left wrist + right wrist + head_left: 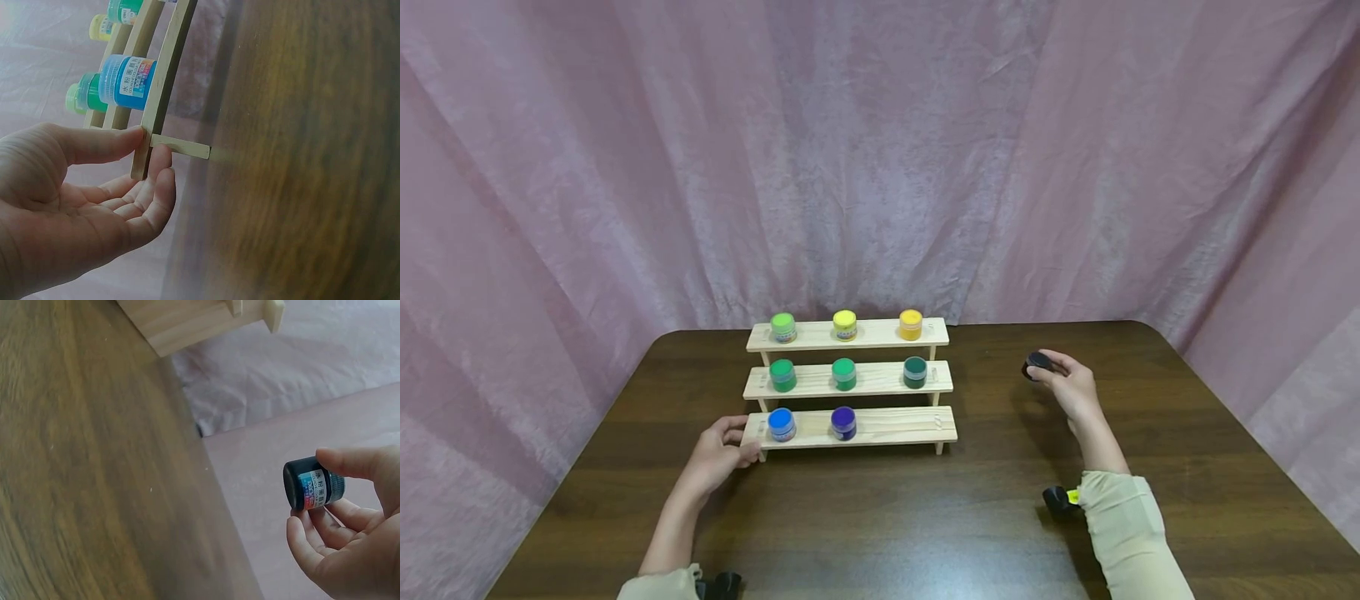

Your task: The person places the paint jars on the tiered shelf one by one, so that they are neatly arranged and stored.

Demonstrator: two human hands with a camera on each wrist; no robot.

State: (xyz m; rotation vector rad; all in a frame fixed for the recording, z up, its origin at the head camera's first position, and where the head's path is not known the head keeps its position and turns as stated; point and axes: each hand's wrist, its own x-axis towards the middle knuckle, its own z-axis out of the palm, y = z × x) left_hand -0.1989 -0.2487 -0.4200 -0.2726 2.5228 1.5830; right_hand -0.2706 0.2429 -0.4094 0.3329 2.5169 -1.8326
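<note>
My left hand (717, 457) pinches the left end of the bottom board of a three-step wooden rack (895, 427); in the left wrist view the thumb lies on the board's upper side and the fingers curl beneath. Beside that hand stands a blue paint jar (134, 84), with a purple jar (843, 423) farther right on the same step. Over the table's right side, my right hand (1072, 390) holds a small black paint jar (305, 483) between thumb and fingers. The jar is tipped sideways in the right wrist view, its label showing.
The middle step carries two green jars (782, 375) and a dark green one (914, 372). Light green (783, 327), yellow (845, 325) and orange-yellow (911, 324) jars stand on the top step. A pink curtain (880, 167) hangs behind the brown wooden table (880, 517).
</note>
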